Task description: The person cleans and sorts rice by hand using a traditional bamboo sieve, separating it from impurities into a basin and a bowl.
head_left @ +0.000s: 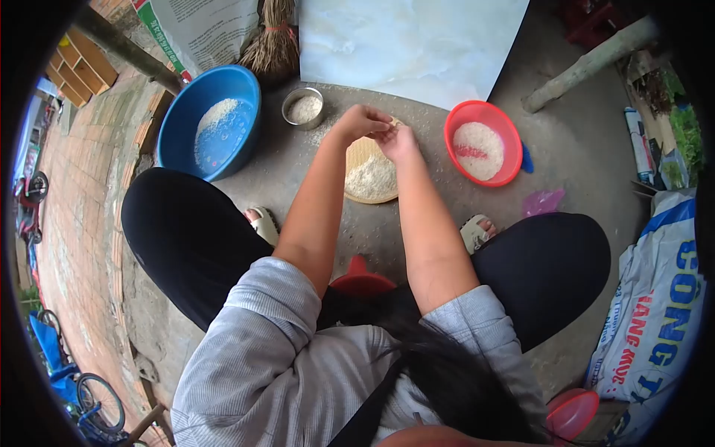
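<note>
My left hand (363, 122) and my right hand (396, 141) meet above the far part of a round woven tray (359, 155). The left hand is bent at the wrist, its fingers closed and pointing at the right hand. My right hand is turned palm up with its fingers curled in; whatever lies between the hands is too small to make out. A heap of white rice grains (372, 179) rests on the near side of the tray. Close by on the left stands a small metal bowl (320, 112) of rice. To the right is a red basin (514, 141) holding rice and a reddish patch.
A blue basin (249, 127) with some rice sits at the left, near a straw broom (274, 41). Ahead lies a pale marbled sheet (410, 45). A wooden pole (588, 63), a pink plastic bag (542, 202) and a printed sack (648, 305) are on the right.
</note>
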Tool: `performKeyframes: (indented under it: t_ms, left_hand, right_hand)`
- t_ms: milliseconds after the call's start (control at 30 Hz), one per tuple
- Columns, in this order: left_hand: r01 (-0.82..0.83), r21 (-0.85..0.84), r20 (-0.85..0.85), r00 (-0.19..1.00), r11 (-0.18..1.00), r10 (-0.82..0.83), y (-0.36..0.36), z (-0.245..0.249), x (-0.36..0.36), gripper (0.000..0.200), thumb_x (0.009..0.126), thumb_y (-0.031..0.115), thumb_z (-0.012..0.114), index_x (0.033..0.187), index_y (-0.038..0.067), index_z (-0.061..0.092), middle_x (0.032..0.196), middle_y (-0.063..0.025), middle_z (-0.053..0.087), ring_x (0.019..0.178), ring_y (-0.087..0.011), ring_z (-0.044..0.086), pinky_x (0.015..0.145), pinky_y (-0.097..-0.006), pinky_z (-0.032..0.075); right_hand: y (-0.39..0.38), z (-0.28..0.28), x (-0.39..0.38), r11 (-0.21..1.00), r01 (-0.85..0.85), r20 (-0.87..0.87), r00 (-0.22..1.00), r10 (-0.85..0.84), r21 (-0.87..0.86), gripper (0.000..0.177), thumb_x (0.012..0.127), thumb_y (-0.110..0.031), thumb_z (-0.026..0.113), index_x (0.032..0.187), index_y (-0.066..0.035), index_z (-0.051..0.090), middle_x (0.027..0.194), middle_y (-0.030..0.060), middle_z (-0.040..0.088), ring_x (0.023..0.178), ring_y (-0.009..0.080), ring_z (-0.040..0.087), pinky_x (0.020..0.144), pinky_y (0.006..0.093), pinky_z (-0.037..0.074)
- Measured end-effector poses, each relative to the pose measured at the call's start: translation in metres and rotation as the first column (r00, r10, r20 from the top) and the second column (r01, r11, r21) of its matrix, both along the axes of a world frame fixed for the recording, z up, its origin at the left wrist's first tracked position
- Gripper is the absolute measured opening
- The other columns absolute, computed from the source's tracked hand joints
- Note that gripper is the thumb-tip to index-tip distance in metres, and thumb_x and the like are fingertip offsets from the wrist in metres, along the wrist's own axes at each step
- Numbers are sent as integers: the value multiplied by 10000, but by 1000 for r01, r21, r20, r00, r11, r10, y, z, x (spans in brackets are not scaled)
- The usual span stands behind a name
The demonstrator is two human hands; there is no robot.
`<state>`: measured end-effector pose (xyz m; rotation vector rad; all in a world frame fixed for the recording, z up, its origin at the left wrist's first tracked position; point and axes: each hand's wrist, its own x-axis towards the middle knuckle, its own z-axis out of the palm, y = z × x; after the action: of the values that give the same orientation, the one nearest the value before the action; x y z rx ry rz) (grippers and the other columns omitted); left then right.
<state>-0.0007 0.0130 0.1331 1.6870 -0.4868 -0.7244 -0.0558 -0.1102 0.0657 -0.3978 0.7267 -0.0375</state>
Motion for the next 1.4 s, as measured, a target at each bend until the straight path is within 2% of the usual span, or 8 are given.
performKeyframes:
  t_ms: [167, 267, 467, 600, 800, 1033, 1167, 1400]
  left_hand:
    - [-519, 46, 526, 739, 853, 421, 5, -44, -11, 276, 725, 220, 671, 942, 51, 670, 833, -140, 668, 729, -272, 645, 691, -339, 507]
    - [-324, 270, 685, 726, 907, 55, 26, -106, -37, 406, 726, 273, 688, 1097, 129, 610, 1076, -134, 601, 951, -302, 573, 835, -384, 463]
    - [-283, 304, 563, 824, 910, 68, 28, -159, -99, 221, 702, 168, 688, 912, 101, 678, 975, -112, 626, 817, -259, 620, 745, -349, 497]
    - [-303, 79, -96, 946, 950, 310, 19, -147, -48, 124, 732, 66, 692, 835, 1, 670, 684, -53, 643, 574, -106, 581, 533, -239, 466]
    - [75, -25, -256, 964, 997, -79, 2, -61, -15, 155, 728, 100, 718, 851, 16, 676, 738, -63, 632, 684, -126, 596, 648, -257, 491]
    - [-220, 304, 548, 836, 927, 19, 10, -87, -32, 317, 656, 218, 735, 935, 88, 657, 921, -141, 612, 841, -291, 603, 747, -368, 479]
    - [7, 348, 624, 744, 938, -237, 20, -134, -80, 245, 674, 169, 678, 915, 132, 656, 918, -130, 578, 899, -305, 574, 794, -386, 470]
    - [-112, 256, 214, 975, 960, 57, 8, -126, -52, 122, 674, 140, 681, 791, 116, 704, 797, -83, 669, 733, -266, 628, 697, -341, 500]
  right_hand:
    - [-3, -19, -11, 995, 40, -9, 999, -41, -92, 273, 897, -156, 335, 931, 47, 514, 863, 129, 557, 767, 215, 553, 683, 320, 511]
    - [-17, -23, -28, 959, 244, -315, 907, -278, -143, 264, 876, -138, 335, 897, 41, 528, 751, 105, 552, 659, 202, 549, 638, 316, 509]
    - [-19, -40, -42, 955, 194, -390, 880, -269, -223, 285, 878, -151, 334, 904, 56, 529, 813, 135, 571, 706, 235, 571, 689, 347, 519]
    - [-12, -55, -54, 958, -1, -412, 903, -123, -288, 316, 881, -167, 328, 957, 71, 521, 857, 171, 573, 773, 272, 584, 752, 368, 515]
    - [-3, -56, -52, 994, -44, -272, 962, 16, -95, 315, 873, -154, 330, 973, 101, 486, 887, 201, 560, 817, 308, 573, 799, 390, 508]
    - [5, -64, -44, 984, 115, -260, 954, -148, -137, 227, 837, -97, 383, 925, 70, 508, 858, 185, 569, 781, 271, 583, 714, 344, 514]
    - [0, -82, -39, 931, 20, -347, 925, -156, -365, 181, 816, -73, 400, 805, 49, 533, 740, 141, 578, 625, 232, 576, 562, 308, 495]
    - [11, -68, -42, 870, -22, -430, 875, -222, -493, 213, 808, -84, 402, 794, 57, 561, 642, 122, 563, 515, 209, 548, 474, 299, 461]
